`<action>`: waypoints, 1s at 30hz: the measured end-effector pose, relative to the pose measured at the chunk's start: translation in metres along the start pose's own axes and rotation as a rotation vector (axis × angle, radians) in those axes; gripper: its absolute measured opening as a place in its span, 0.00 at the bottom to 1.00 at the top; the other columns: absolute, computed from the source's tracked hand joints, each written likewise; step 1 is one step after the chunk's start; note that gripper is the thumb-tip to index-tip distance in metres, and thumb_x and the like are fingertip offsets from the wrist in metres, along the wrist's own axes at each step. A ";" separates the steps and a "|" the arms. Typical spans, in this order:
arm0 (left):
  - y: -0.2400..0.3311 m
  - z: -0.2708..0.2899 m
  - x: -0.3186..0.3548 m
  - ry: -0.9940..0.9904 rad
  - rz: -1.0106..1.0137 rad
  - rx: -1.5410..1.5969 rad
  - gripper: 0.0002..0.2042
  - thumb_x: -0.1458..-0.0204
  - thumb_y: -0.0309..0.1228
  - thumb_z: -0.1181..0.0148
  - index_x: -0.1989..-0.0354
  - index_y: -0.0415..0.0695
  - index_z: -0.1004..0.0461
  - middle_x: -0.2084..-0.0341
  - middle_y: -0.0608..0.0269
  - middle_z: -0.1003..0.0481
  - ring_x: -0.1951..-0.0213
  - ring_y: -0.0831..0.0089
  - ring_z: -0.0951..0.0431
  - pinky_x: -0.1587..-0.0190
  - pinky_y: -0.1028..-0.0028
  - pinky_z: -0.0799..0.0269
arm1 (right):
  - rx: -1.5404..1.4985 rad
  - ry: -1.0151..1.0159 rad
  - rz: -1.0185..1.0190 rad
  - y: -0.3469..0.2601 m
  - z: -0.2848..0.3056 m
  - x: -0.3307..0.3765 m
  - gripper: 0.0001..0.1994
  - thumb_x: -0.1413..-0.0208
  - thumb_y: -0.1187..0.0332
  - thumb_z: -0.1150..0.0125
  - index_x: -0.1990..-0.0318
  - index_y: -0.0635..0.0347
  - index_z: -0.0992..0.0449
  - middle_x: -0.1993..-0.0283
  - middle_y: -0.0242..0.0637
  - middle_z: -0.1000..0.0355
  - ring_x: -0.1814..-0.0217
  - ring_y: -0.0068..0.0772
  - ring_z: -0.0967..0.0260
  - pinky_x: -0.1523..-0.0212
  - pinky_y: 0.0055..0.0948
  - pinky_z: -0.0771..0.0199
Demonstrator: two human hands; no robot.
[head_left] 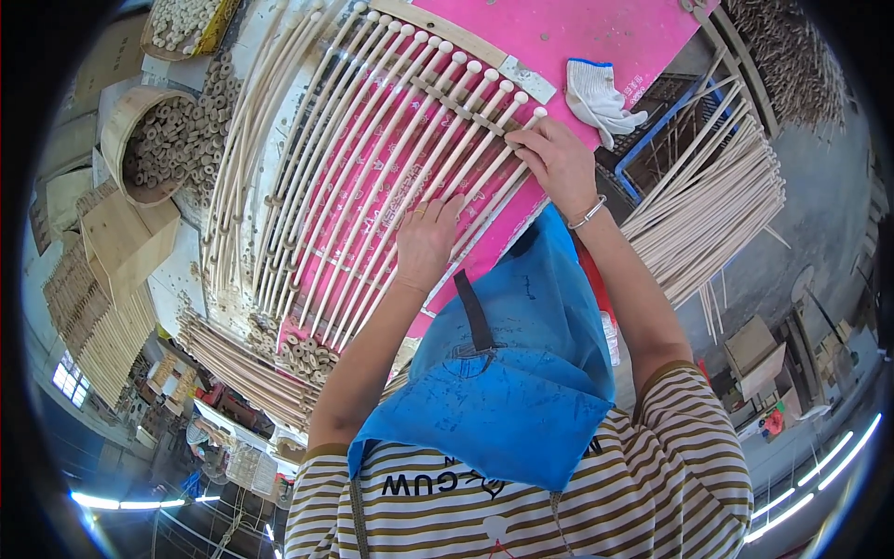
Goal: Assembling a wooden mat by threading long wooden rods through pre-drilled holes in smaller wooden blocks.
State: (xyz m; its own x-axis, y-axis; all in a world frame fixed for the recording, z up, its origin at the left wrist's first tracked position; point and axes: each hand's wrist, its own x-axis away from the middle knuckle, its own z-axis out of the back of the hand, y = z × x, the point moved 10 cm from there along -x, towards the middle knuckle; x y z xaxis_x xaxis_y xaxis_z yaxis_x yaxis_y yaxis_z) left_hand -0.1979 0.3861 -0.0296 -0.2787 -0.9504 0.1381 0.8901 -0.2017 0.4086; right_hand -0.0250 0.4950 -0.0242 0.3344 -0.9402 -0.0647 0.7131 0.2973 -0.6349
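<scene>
- A row of pale bent wooden rods (391,158) is lying side by side across a pink board (596,33), each rod curving from the board's upper edge down toward its lower left corner.
- The right hand (557,163) is resting on the rod ends at the right edge of the row, fingers curled down over them; whether it is gripping one cannot be told.
- The left hand (426,240) is lying flat on the rods just below and left of the right hand, fingers spread and pressing, not closed around anything.
- A thin wooden slat (456,101) is crossing the rods just above both hands.
- A white work glove (599,98) is sitting on the board just right of the right hand.
- A bundle of straight sticks (712,210) is lying farther right, off the board.
- A round wooden tub of short dowel pieces (158,140) is standing well to the left of the hands.
</scene>
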 end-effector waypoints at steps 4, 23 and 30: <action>-0.001 0.000 0.000 0.010 0.007 -0.003 0.17 0.49 0.26 0.41 0.48 0.46 0.23 0.67 0.61 0.25 0.62 0.63 0.22 0.58 0.65 0.25 | -0.007 -0.013 -0.004 0.001 -0.004 -0.001 0.10 0.48 0.68 0.33 0.58 0.44 0.17 0.67 0.32 0.32 0.60 0.36 0.28 0.63 0.37 0.25; 0.027 -0.018 0.010 -0.071 -0.010 -0.061 0.18 0.46 0.30 0.37 0.46 0.47 0.25 0.67 0.59 0.25 0.63 0.63 0.21 0.60 0.64 0.23 | -0.653 0.248 -0.682 0.077 -0.022 0.084 0.10 0.41 0.70 0.31 0.56 0.64 0.18 0.69 0.30 0.22 0.70 0.16 0.29 0.66 0.20 0.26; 0.028 -0.021 0.014 -0.078 0.006 -0.034 0.19 0.47 0.28 0.40 0.45 0.47 0.26 0.68 0.61 0.26 0.64 0.65 0.21 0.62 0.67 0.22 | -0.725 0.137 -0.776 0.080 -0.034 0.081 0.13 0.39 0.65 0.32 0.54 0.66 0.18 0.71 0.28 0.24 0.71 0.14 0.31 0.69 0.19 0.29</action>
State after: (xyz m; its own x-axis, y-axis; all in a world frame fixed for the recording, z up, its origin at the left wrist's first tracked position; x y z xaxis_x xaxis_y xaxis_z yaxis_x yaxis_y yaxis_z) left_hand -0.1698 0.3621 -0.0350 -0.2993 -0.9305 0.2113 0.9032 -0.2049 0.3771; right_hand 0.0385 0.4375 -0.1063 -0.1576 -0.8536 0.4965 0.1493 -0.5176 -0.8425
